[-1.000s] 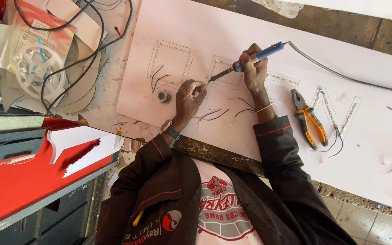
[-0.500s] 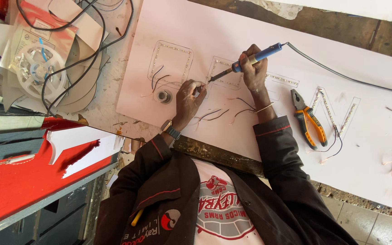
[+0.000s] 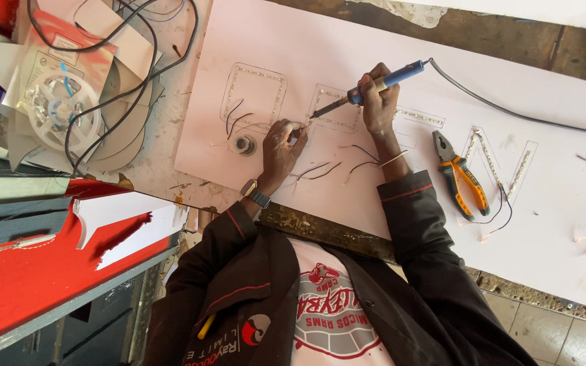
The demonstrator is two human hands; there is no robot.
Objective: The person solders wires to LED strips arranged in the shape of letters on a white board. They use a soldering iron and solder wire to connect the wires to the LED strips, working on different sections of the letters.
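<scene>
You work at a rough, stained workbench (image 3: 164, 173) with pale floor tiles (image 3: 557, 332) showing below its edge. A large white board (image 3: 564, 224), smooth and matt, covers most of the bench. To your left lies a red sheet (image 3: 15, 298) with a jagged white cut-out. Beyond it are loose card pieces and a clear plastic reel (image 3: 55, 112), crossed by a looping black cable (image 3: 103, 102).

On the board, LED strips (image 3: 252, 95) are laid out as letter outlines, with short dark wire tails trailing from them. Pliers (image 3: 459, 176) with orange and black grips lie flat on the board, to the right of your right forearm. A small round metal spool (image 3: 244, 144) sits just left of your left hand.

Your right hand (image 3: 378, 102) is wrapped in a closed fist around the blue-handled soldering iron (image 3: 381, 83). Its grey cord runs off to the right, and its tip points down-left. The tip lies just beside your left fingertips.

Your left hand (image 3: 283, 146), with a watch (image 3: 256, 193) at the wrist, rests on the board. Its thumb and forefinger are pinched together on something thin; what it is cannot be made out.
</scene>
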